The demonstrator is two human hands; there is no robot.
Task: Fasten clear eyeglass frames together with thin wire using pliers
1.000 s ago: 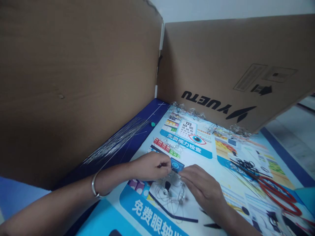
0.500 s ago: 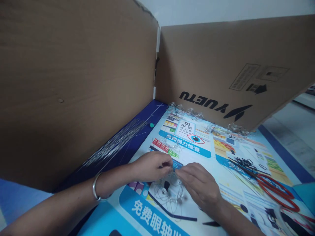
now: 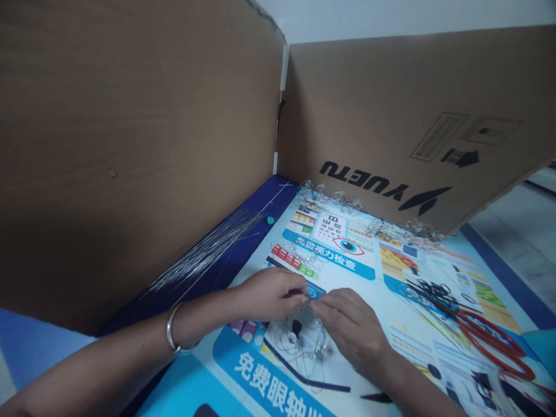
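A tangle of thin wire with clear beads (image 3: 320, 346) hangs just below my fingertips, over the printed sheet. My left hand (image 3: 275, 295), with a silver bangle at the wrist, comes from the left and pinches the upper part of this beaded wire. From the right, my right hand (image 3: 354, 327) is closed on the same piece, its fingertips almost touching those of the left. The exact spot that the fingers grip is hidden between them. Behind my hands, another clear beaded wire piece (image 3: 310, 252) lies on the sheet.
Straight wires (image 3: 204, 255) lie bundled at the left by the tall cardboard wall (image 3: 130, 145). Red-handled scissors (image 3: 495, 339) and black rings (image 3: 436, 289) are at the right. More beaded wire pieces (image 3: 334, 197) line the back cardboard panel (image 3: 369, 110). A small green object (image 3: 270, 220) sits beyond the wires.
My two hands stay pinched together at nearly the same place on the beaded wire. The whole view has shifted slightly, with the surroundings a little further right.
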